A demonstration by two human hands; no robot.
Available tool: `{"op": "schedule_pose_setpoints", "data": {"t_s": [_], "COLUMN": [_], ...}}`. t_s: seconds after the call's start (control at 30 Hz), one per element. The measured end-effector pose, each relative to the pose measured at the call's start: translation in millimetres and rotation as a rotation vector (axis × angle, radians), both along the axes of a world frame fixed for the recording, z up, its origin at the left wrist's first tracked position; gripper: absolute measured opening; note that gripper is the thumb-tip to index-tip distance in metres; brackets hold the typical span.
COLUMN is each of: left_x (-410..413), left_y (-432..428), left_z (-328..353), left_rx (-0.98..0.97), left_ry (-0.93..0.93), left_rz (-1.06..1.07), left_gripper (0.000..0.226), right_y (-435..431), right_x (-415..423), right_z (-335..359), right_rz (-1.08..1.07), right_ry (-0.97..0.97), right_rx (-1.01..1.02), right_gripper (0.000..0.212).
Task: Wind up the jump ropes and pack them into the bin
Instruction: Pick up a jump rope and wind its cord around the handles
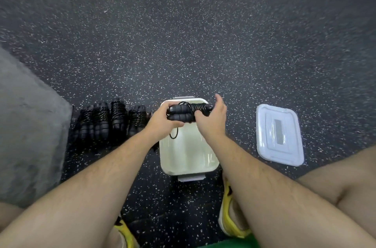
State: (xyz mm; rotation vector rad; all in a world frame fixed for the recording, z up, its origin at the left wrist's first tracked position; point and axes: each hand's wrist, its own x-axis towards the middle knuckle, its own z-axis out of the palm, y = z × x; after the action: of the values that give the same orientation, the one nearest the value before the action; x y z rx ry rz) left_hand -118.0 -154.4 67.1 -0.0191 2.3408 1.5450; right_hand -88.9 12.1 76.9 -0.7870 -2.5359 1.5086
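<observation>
- Between my hands, over the bin (188, 156), the jump rope (187, 111): left hand (162, 120) wraps both handles (177, 113), right hand (211, 118) pinches the wound cord (200, 107), forefinger lifted.
- Light and floppy, I judge; I'd hold the stiff handles, lest coils slip.

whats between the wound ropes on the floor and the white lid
The open bin sits between the wound ropes and the lid, as the head view shows.
</observation>
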Motion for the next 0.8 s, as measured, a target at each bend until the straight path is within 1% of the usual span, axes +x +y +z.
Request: {"op": "schedule_pose_setpoints", "data": {"t_s": [0.03, 0.07, 0.1, 0.13, 0.2, 0.27, 0.3, 0.33, 0.4, 0.43, 0.5, 0.6, 0.73, 0.8], "left_x": [-0.6, -1.9, -2.2, -2.2, -3.6, -4.4, -5.1, -6.5, -8.8, -7.9, -4.9, -0.1, 2.8, 4.9], "left_y": [2.2, 3.5, 4.6, 5.6, 7.4, 9.1, 9.3, 8.8, 4.3, 1.9, -3.2, -10.0, -14.9, -17.3], "left_z": [-2.0, -5.0, -7.3, -8.9, -14.6, -19.0, -22.0, -25.4, -34.0, -37.7, -46.3, -61.6, -73.7, -75.7], "left_rx": [0.009, 0.025, 0.043, 0.066, 0.052, -0.005, -0.067, -0.185, -0.533, -0.624, -0.666, -0.709, -0.673, -0.658], "left_ry": [-0.01, -0.025, -0.038, -0.054, -0.064, -0.074, -0.057, 0.003, 0.209, 0.28, 0.309, 0.243, 0.198, 0.196], "left_rz": [-0.014, -0.017, -0.018, -0.02, -0.055, -0.1, -0.126, -0.146, -0.19, -0.186, -0.149, -0.142, -0.143, -0.143], "left_gripper": [0.061, 0.061, 0.061, 0.06, 0.059, 0.061, 0.062, 0.062, 0.065, 0.069, 0.076, 0.077, 0.075, 0.076], "right_y": [7.5, 13.3, 17.1, 18.7, 16.4, 13.0, 11.9, 10.8, 8.4, 5.8, -2.0, -14.8, -23.7, -24.2], "right_x": [4.9, 8.6, 9.1, 7.7, -0.7, -12.7, -18.0, -22.5, -30.9, -34.5, -41.8, -51.1, -62.7, -69.3], "right_z": [-3.0, -4.5, -6.9, -9.4, -14.0, -19.0, -22.0, -25.9, -38.5, -47.3, -67.2, -95.3, -124.7, -132.0], "right_rz": [0.192, 0.397, 0.572, 0.687, 0.776, 0.814, 0.838, 0.862, 0.885, 0.898, 0.93, 0.942, 0.961, 0.954], "right_ry": [0.034, 0.057, 0.063, 0.073, 0.091, 0.075, 0.048, 0.018, -0.021, -0.037, -0.06, -0.137, -0.218, -0.261], "right_rx": [0.291, 0.516, 0.67, 0.771, 0.884, 0.921, 0.919, 0.906, 0.886, 0.889, 0.892, 0.867, 0.895, 0.882], "right_gripper": [0.083, 0.084, 0.085, 0.085, 0.08, 0.07, 0.068, 0.067, 0.063, 0.06, 0.055, 0.053, 0.049, 0.053]}}
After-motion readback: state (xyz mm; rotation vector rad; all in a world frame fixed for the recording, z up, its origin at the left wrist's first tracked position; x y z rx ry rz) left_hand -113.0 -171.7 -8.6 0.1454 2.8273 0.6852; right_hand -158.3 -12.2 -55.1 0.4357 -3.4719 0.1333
